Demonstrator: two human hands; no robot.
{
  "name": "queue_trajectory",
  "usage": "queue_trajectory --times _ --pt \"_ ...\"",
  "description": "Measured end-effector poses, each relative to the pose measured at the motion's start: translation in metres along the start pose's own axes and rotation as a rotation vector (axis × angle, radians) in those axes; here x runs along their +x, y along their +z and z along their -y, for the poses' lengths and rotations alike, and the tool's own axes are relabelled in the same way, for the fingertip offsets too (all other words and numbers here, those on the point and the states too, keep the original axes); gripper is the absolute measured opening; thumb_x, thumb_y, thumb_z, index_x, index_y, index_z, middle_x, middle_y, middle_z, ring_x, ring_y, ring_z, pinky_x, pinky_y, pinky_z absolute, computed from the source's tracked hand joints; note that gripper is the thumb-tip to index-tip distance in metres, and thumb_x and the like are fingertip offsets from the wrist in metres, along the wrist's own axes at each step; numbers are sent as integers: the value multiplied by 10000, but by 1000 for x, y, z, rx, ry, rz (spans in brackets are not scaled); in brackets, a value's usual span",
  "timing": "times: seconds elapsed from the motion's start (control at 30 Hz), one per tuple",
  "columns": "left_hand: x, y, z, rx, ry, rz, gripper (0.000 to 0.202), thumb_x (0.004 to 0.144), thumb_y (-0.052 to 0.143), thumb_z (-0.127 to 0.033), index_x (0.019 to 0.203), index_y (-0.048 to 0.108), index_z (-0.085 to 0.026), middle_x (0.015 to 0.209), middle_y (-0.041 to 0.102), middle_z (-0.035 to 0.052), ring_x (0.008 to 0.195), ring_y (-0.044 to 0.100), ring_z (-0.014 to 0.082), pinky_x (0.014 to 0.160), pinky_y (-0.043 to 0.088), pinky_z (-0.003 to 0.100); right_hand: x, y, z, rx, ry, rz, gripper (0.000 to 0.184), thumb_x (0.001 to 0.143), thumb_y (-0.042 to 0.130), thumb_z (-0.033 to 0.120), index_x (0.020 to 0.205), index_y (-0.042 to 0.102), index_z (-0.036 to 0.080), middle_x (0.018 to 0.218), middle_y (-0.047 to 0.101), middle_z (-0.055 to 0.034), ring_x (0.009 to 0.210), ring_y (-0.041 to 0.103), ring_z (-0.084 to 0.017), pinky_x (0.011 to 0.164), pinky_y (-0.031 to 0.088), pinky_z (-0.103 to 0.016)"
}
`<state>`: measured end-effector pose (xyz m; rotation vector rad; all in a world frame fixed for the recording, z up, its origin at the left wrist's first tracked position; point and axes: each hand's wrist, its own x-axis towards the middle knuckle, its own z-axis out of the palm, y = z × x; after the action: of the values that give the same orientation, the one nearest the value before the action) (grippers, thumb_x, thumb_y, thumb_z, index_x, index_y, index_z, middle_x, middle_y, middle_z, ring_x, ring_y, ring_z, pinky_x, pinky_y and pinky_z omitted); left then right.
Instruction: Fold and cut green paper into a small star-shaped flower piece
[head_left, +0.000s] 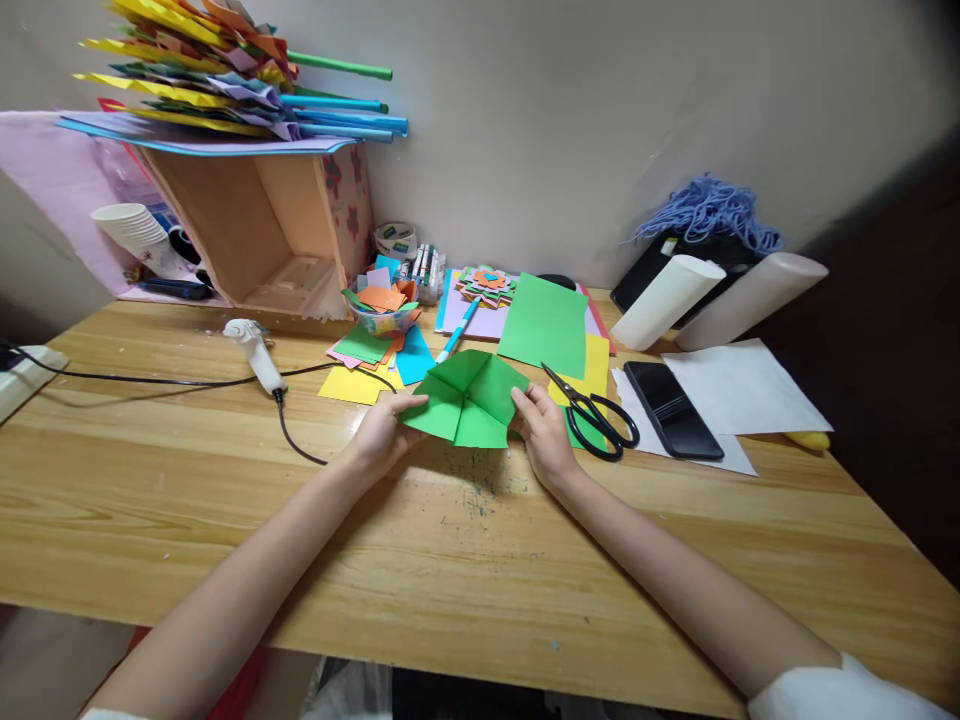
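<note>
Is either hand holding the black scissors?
No; the black scissors lie untouched beside the right hand, which with the left hand holds the folded green paper.

light: bright, even | shadows: soft | edges: bowed, right corner dark

Both bare forearms reach forward and converge toward the middle. The left forearm [247,580] comes in from the lower left and the right forearm [675,570] from the lower right, where a white sleeve [840,695] covers the upper arm. The left hand [381,432] lies back upward with a straight wrist, its thumb stretched rightward on top of the folded green paper [465,400] at the left edge, the other fingers tucked under and partly hidden. The right hand [546,432] mirrors it, back upward, fingers curled, fingertips gripping the paper's right edge. The hands sit apart, level with each other.
</note>
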<state>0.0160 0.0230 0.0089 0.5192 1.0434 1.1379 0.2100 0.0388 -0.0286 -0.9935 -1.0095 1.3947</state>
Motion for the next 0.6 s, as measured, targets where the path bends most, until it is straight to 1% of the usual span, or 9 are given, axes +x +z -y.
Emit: queue_trajectory --times 0.1,0.23,0.47,0.6 --pt "-1 1 -4 -123 -57 32 188 693 515 -68 847 623 -83 845 675 89 788 634 190 719 536 321 1 0 -1 59 25 6 211 730 617 402 826 540 230 820 587 9 725 571 -144 585 498 -246" --pt "-1 1 -5 -177 -74 51 242 699 487 -50 906 613 -51 877 679 114 830 642 218 799 526 376 3 0 -2 75 36 -14 229 709 638 407 805 541 223 800 599 6 698 574 -146 571 498 -251" --pt "0 -1 -3 -194 -69 122 261 714 488 -63 939 618 -42 889 687 121 865 644 227 856 503 381 1 1 0 97 23 -8 207 713 644 372 729 516 210 714 552 32 649 535 -119 611 490 -245" --pt "0 -2 -2 -178 -65 138 298 719 486 -83 986 613 -46 920 684 126 888 639 237 860 497 394 0 2 1 81 26 -8 206 712 638 380 715 513 217 689 562 36 623 535 -119 607 482 -243"
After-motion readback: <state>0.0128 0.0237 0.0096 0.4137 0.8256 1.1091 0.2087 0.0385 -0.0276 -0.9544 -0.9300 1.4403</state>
